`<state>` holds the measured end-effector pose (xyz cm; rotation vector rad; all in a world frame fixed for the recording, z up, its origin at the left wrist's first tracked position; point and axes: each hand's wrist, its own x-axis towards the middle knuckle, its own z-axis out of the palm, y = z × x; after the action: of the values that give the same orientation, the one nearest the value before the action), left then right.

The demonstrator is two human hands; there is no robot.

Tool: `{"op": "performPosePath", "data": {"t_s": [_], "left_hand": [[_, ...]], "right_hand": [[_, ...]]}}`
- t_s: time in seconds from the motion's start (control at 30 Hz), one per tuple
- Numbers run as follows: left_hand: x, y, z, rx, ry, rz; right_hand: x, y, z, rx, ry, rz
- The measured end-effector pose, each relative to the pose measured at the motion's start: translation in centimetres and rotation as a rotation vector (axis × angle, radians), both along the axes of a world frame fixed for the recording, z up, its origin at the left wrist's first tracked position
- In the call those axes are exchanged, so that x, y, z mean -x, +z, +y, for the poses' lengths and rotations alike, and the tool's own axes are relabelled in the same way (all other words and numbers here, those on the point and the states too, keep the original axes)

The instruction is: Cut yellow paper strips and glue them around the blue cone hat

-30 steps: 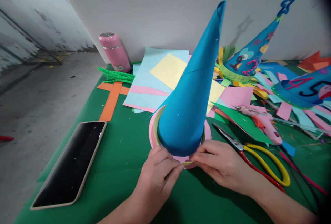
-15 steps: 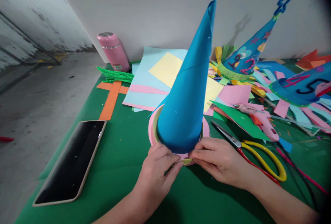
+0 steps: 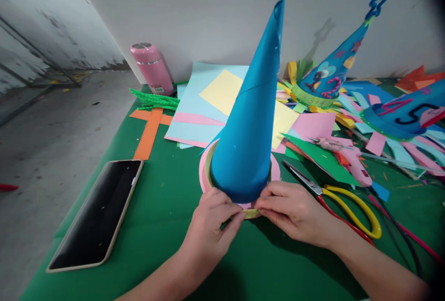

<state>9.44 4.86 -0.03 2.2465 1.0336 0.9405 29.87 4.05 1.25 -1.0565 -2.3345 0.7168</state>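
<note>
A tall blue paper cone (image 3: 245, 148) stands upright in front of me, its rolled tip leaning right. Round its base runs a yellow-green paper strip (image 3: 251, 214), with a pink paper ring (image 3: 275, 171) showing beneath and outside it. My left hand (image 3: 213, 227) pinches the strip at the near side of the cone. Close by on the right, my right hand (image 3: 292, 210) pinches the same strip, fingertips a short gap from the left ones. The fingers partly hide the strip and the ring's near edge.
Scissors (image 3: 342, 203) and a pink glue gun (image 3: 351, 157) lie to the right. Decorated cone hats (image 3: 327, 73) stand among paper strips. Paper sheets (image 3: 205, 92), green pipe cleaners (image 3: 156, 101) and a pink flask (image 3: 153, 69) are behind; a phone (image 3: 97, 213) lies left.
Both hands keep their pinch on the strip at the cone's front. The cone's tip has shifted slightly left, and the view has moved a little.
</note>
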Motion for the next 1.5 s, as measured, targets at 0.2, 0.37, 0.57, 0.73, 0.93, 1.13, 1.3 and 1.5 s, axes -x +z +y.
{"op": "performPosePath", "data": {"t_s": [0.2, 0.37, 0.57, 0.73, 0.93, 1.13, 1.3, 1.5], "left_hand": [[-0.2, 0.3, 0.0, 0.059, 0.007, 0.041], [-0.5, 0.7, -0.1, 0.119, 0.022, 0.074], [-0.6, 0.9, 0.0, 0.165, 0.043, 0.083], [-0.6, 1.0, -0.1, 0.213, 0.07, 0.064], [-0.8, 1.1, -0.1, 0.208, 0.091, 0.056], [-0.6, 1.0, -0.2, 0.234, 0.076, -0.017], [-0.3, 0.8, -0.3, 0.193, 0.084, -0.079], [-0.3, 1.0, -0.5, -0.106, 0.058, 0.151]], "right_hand": [[-0.1, -0.1, 0.1, 0.015, 0.002, -0.029], [0.0, 0.2, 0.1, 0.038, -0.006, -0.045], [0.0, 0.4, 0.0, 0.029, -0.011, -0.058], [0.1, 0.5, -0.1, 0.023, -0.036, -0.035], [0.6, 0.4, -0.4, 0.05, -0.087, 0.022], [0.8, 0.2, -0.4, 0.09, -0.113, 0.073], [0.7, 0.4, -0.3, 0.129, -0.127, 0.109], [0.8, 0.3, -0.4, 0.076, -0.096, 0.081]]}}
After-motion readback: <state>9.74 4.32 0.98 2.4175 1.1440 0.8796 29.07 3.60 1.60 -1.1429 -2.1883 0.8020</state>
